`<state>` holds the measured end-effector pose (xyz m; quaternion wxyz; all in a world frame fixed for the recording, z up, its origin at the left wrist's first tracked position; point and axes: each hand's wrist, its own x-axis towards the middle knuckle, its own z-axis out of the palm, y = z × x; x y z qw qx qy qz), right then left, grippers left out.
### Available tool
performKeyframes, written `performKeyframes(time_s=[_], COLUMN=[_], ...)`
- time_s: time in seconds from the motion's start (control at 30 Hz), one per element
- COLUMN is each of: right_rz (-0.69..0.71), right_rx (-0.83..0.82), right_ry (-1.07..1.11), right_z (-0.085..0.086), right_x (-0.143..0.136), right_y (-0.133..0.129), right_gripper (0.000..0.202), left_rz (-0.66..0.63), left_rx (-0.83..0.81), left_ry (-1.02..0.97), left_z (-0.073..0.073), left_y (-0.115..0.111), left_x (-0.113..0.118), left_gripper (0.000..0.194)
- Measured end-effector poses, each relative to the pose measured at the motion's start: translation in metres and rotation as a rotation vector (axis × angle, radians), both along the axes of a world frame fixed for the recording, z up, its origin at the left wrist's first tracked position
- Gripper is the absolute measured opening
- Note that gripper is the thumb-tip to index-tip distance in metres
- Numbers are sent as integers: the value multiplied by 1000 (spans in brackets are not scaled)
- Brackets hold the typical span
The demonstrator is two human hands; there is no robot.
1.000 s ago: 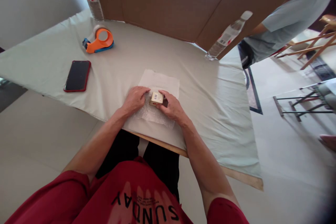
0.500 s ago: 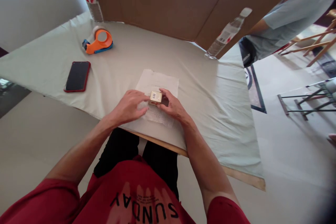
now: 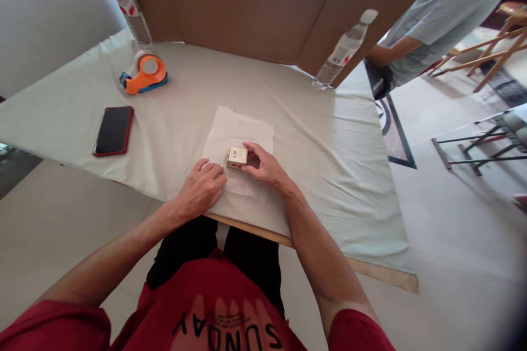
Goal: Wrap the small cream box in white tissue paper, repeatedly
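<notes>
A small cream box (image 3: 237,156) with a barcode on top and a red mark on its front stands on a sheet of bubble wrap (image 3: 234,126). My right hand (image 3: 267,167) grips the box from its right side, thumb at the near edge and fingers at the far edge. Over the left edge of the bubble wrap, my left hand (image 3: 202,184) is curled with its fingers closed. The wrap's edge goes under those fingers, and the fingertips are partly hidden.
An orange tape dispenser (image 3: 147,74) and a red-cased phone (image 3: 113,130) lie on the cloth-covered table (image 3: 329,175) at left. Two water bottles (image 3: 129,5) stand against a brown cardboard panel (image 3: 247,5). A person in a light blue shirt (image 3: 448,22) is beyond the right edge.
My left hand has moved away from the box, down and left to the wrap's edge, and its fingers have curled. My right hand stays at the box. The whole view has shifted slightly.
</notes>
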<state>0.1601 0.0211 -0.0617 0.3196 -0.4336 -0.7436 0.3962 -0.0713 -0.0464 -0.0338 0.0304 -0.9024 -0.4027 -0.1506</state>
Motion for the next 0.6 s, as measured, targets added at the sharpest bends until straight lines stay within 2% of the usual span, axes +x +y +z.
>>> performKeyframes(time_s=[0.13,0.27,0.4,0.6], right_rz=[6,5,6,-32], right_rx=[-27,-41,-16,-23], right_ry=[8,21,13,25], right_z=[4,8,11,11], right_x=[2,2,1,0], right_y=[-1,-3,-4,-6], right_gripper=[66,63,52,47], left_rz=[64,58,52,95], left_rx=[9,-62,-110,-119], left_ry=[-181,-176,-190,-433], left_z=[3,8,5,1], left_y=[10,17,14,13], left_x=[1,4,7,4], left_gripper=[17,18,16,10])
